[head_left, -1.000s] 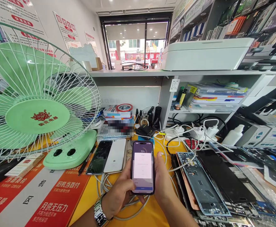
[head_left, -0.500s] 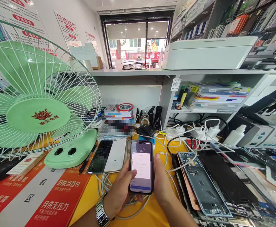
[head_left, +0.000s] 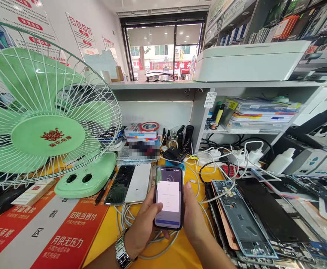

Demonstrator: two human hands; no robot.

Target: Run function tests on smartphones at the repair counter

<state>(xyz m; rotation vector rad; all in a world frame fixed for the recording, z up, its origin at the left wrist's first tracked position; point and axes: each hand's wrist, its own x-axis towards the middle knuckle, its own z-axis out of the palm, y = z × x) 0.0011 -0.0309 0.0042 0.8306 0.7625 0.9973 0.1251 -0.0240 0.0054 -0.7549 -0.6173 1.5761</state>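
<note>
A lit smartphone (head_left: 168,196) is held upright over the yellow tabletop, its screen showing a white pop-up box and a percentage above it. My left hand (head_left: 143,218), with a metal watch (head_left: 122,252) on the wrist, grips its left side, thumb over the screen edge and fingertips showing below. Along the phone's right edge rests my right hand (head_left: 194,213), thumb pointing up; its other fingers are hidden behind the phone. Just left of the phone lie a white phone (head_left: 137,184) and a black phone with a cracked-looking surface (head_left: 119,185).
A green fan (head_left: 48,134) stands at the left beside a red and grey printed mat (head_left: 68,228). Loose white cables (head_left: 124,218) run under my hands. Stacked phone frames and screens (head_left: 242,220) crowd the right side. Behind is a shelf (head_left: 152,86) bearing a white box-shaped device (head_left: 250,63).
The percentage on the phone screen has risen from 52 to 57, and the pop-up text differs slightly. Both hands keep their hold; the view has shifted a little.
</note>
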